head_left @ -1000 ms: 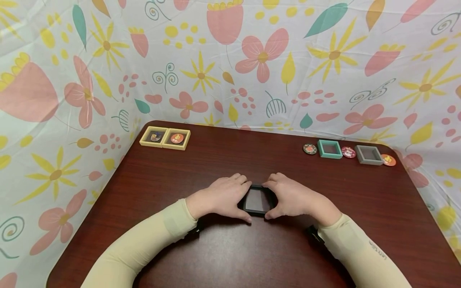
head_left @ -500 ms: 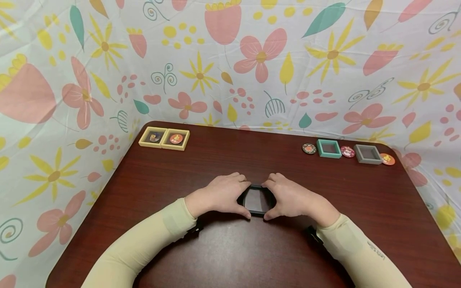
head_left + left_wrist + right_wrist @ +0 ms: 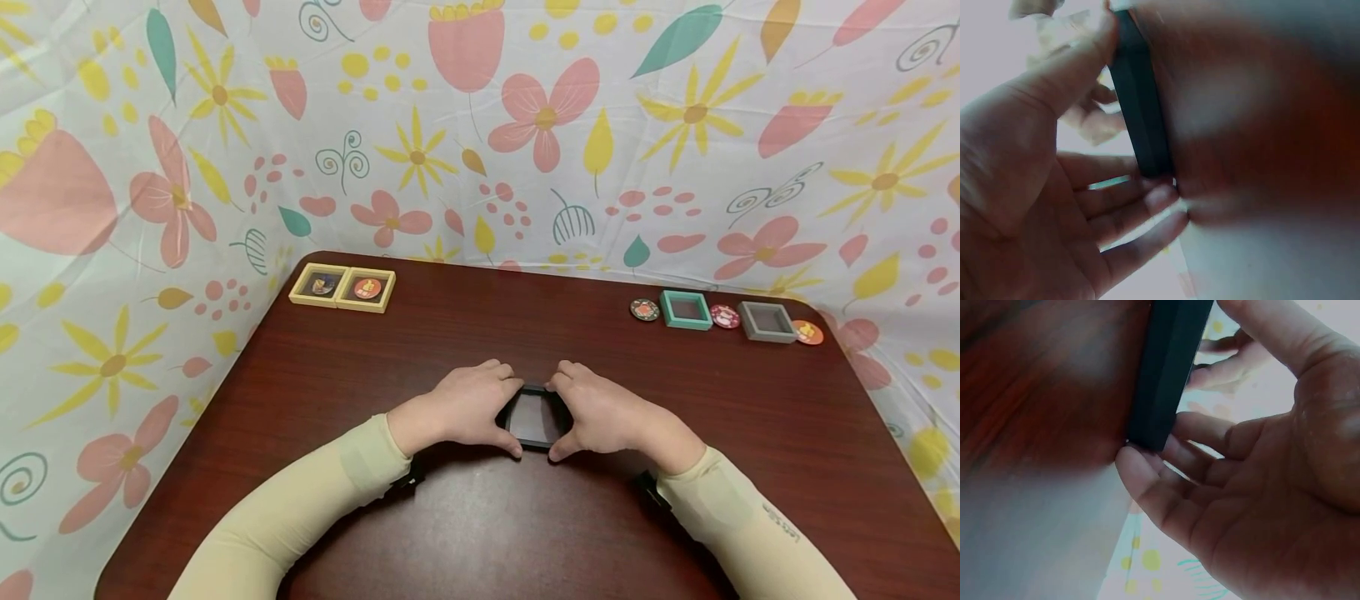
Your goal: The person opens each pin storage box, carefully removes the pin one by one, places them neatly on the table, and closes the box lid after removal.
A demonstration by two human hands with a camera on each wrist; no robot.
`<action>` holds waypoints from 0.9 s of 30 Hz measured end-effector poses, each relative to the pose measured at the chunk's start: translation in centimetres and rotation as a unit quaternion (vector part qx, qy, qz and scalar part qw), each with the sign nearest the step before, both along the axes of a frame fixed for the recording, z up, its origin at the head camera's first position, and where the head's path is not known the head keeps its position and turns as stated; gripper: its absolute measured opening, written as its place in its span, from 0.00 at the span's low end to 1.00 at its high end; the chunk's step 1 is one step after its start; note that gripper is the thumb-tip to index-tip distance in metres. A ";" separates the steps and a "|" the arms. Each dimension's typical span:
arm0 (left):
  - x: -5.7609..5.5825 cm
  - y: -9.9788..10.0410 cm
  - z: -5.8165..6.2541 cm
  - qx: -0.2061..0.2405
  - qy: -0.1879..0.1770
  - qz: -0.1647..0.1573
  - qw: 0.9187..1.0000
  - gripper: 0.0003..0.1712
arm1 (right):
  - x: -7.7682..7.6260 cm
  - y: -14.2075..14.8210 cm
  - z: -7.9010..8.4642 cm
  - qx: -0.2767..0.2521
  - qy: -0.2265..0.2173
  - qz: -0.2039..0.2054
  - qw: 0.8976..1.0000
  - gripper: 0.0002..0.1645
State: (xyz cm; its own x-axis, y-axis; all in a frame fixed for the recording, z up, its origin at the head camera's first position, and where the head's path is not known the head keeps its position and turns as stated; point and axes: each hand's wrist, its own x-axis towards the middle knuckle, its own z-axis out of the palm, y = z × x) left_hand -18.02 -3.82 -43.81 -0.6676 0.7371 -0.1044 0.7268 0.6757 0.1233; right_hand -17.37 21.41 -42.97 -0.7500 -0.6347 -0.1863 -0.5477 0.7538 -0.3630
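Note:
A small black square frame with a pale see-through middle lies on the brown table in front of the person. My left hand grips its left side, thumb at the near corner and fingers at the far one. From the other side, my right hand holds it in the same way. In the left wrist view, the frame's dark side wall sits between thumb and fingers, low against the tabletop. The right wrist view shows the opposite wall, with fingertips around its far end.
Two joined yellow frames with round badges inside stand at the back left. Toward the back right are a teal frame, a grey frame and round badges beside them. A flowered cloth hangs behind the table.

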 end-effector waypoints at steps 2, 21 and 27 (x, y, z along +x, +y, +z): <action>0.1 0.1 0.0 0.001 0.005 0.000 1.000 0.59 | 0.1 -0.1 -0.1 0.004 0.006 0.000 1.000 0.55; -0.1 -0.1 -0.4 0.003 0.011 -0.002 1.000 0.59 | 1.1 -1.6 0.1 0.065 0.072 -0.004 0.995 0.50; -0.3 -0.2 -0.5 0.004 0.011 -0.014 1.000 0.60 | 1.2 -1.5 0.2 0.064 0.067 -0.008 0.996 0.52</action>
State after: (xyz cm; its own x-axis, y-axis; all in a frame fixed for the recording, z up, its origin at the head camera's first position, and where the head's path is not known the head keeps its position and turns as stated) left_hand -18.31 -4.02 -44.29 -0.6494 0.7558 -0.0839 0.7473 0.6547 0.1137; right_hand -16.20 19.96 -42.81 -0.7833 -0.6001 -0.1621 -0.5727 0.7981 -0.1871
